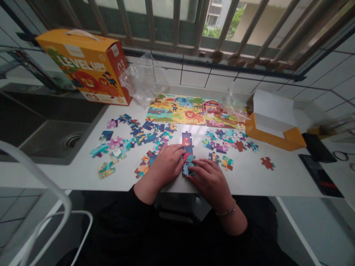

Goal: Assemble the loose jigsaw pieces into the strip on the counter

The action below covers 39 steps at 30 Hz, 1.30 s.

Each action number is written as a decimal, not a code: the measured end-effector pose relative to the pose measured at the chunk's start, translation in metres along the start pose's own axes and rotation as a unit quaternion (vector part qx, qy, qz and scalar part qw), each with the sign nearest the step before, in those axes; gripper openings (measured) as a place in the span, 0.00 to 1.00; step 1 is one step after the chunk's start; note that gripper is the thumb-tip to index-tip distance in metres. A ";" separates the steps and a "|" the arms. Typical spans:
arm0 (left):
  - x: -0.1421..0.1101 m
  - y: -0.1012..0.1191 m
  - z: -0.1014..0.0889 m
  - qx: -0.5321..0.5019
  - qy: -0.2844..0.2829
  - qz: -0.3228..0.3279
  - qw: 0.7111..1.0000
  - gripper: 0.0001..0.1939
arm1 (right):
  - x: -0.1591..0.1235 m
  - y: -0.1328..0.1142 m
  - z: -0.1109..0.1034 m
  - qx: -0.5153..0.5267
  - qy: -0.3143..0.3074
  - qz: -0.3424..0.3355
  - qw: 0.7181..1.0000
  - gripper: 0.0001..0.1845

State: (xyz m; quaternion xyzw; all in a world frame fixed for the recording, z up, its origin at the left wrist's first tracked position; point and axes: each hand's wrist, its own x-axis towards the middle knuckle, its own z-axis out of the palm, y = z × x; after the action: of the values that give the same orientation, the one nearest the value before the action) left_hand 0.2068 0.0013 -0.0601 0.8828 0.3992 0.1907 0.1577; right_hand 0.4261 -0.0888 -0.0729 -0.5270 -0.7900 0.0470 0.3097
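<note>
Your left hand point(166, 164) & right hand point(209, 179), fingers loosely spread, press flat on the joined puzzle strip point(188, 153) at counter point(277, 177) centre. Loose pieces point(124, 142) around; sink point(55, 140) left, barred window point(194, 22) behind.

The left hand point(166, 164) and the right hand point(209, 181) cover the near end of the joined puzzle strip point(187, 145). The clear plastic bag point(142, 79) hides the right end of the orange box point(85, 66). The prints on the loose pieces point(122, 142) are too small to tell.

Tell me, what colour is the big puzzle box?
Orange puzzle box with a red end; head view.
</note>
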 end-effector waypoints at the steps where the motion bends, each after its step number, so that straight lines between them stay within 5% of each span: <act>1: 0.000 0.001 -0.001 0.001 -0.004 -0.001 1.000 0.16 | 0.000 0.000 -0.001 -0.001 -0.003 0.001 1.000 0.10; 39: -0.001 0.007 -0.003 -0.015 0.001 -0.004 1.000 0.10 | -0.002 -0.001 -0.002 -0.010 -0.029 -0.012 0.999 0.12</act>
State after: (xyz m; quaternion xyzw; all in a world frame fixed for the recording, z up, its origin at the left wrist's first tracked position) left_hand 0.2092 -0.0035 -0.0544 0.8786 0.4000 0.1972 0.1712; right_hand 0.4272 -0.0912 -0.0713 -0.5187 -0.8055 0.0508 0.2819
